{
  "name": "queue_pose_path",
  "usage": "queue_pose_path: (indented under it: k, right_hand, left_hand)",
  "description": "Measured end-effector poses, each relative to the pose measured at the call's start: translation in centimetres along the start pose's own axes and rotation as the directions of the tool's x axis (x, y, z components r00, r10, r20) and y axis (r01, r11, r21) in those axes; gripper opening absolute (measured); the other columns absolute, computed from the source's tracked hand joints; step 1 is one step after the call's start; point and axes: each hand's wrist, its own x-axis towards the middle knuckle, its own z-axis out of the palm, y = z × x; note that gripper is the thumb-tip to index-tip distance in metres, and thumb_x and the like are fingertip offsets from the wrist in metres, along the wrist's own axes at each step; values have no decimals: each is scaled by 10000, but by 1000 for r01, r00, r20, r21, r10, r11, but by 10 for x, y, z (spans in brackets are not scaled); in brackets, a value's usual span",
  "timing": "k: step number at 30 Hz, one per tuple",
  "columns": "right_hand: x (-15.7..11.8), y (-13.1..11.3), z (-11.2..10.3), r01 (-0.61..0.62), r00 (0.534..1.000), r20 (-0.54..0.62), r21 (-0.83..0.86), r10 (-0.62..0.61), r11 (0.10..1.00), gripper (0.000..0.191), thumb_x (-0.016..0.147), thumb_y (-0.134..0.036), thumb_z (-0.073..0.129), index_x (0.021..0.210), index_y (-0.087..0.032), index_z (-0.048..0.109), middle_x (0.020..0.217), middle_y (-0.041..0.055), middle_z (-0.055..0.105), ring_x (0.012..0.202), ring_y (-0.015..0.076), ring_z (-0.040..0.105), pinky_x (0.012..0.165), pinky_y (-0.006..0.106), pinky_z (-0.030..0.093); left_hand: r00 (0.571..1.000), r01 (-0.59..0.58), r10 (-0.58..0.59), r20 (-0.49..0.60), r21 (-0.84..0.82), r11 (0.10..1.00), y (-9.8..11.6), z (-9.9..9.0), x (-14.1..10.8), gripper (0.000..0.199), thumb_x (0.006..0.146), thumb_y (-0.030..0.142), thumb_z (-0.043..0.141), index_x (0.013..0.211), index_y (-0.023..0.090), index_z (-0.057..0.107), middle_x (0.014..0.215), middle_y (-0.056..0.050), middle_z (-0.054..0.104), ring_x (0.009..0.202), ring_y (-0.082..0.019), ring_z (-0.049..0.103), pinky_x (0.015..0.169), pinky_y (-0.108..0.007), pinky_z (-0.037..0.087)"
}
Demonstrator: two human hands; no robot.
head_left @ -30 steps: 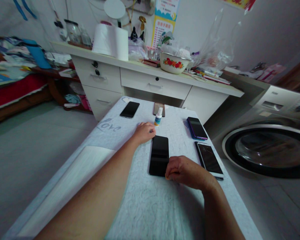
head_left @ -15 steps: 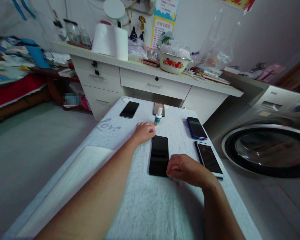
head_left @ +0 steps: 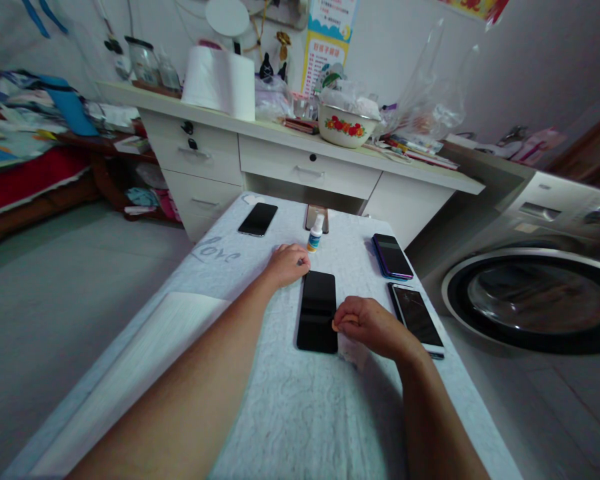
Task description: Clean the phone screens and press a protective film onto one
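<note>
A black smartphone (head_left: 317,312) lies face up on the cloth-covered table between my hands. At its upper left corner, my left hand (head_left: 286,265) rests with the fingers curled in; a small dark spot shows at the fingertips, too small to name. My right hand (head_left: 363,323) is closed in a pinch against the phone's right edge. A bit of orange shows at its fingertips, but what it grips is mostly hidden. Below that hand a pale, crumpled-looking patch (head_left: 353,351) lies on the cloth. Just beyond my left hand stands a small white spray bottle (head_left: 315,235) with a blue and yellow label.
Another black phone (head_left: 259,219) lies at the far left, and a brownish one (head_left: 324,225) sits behind the bottle. Along the right edge are a purple-edged phone (head_left: 393,256) and a white-framed phone (head_left: 418,319). A white desk (head_left: 310,150) and a washing machine (head_left: 535,280) border the table.
My right hand has moved a little away from me along the phone's right edge, uncovering more of the pale patch. My left hand and the phone have stayed in place.
</note>
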Motion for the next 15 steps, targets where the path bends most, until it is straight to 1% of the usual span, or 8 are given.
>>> queue_pose_path:
  k: [5,8,15]
  right_hand:
    - [4,7,3,4,997,-80,-46,-8,999,167,797,-83,576,810,-182,709,812,23,699,755,142,637,683,235,455]
    - [7,10,6,-5,990,-144,-83,-7,997,185,802,-79,565,831,-182,716,832,30,693,778,147,635,697,240,451]
    - [16,11,12,-55,965,-262,-138,17,989,138,846,-139,591,860,-183,721,875,43,684,825,163,636,749,264,455]
  left_hand:
    - [1000,2,-2,4,-1,1000,1,-1,0,144,782,254,562,752,228,701,1088,-17,685,1066,-225,574,993,-384,386]
    - [1000,4,-4,5,2,1000,2,-1,0,147,786,256,559,753,226,699,1091,-16,685,1063,-223,575,991,-383,386]
    - [1000,2,-2,2,2,1000,2,-2,0,146,786,261,556,745,230,692,1093,-13,686,1067,-223,574,984,-383,389]
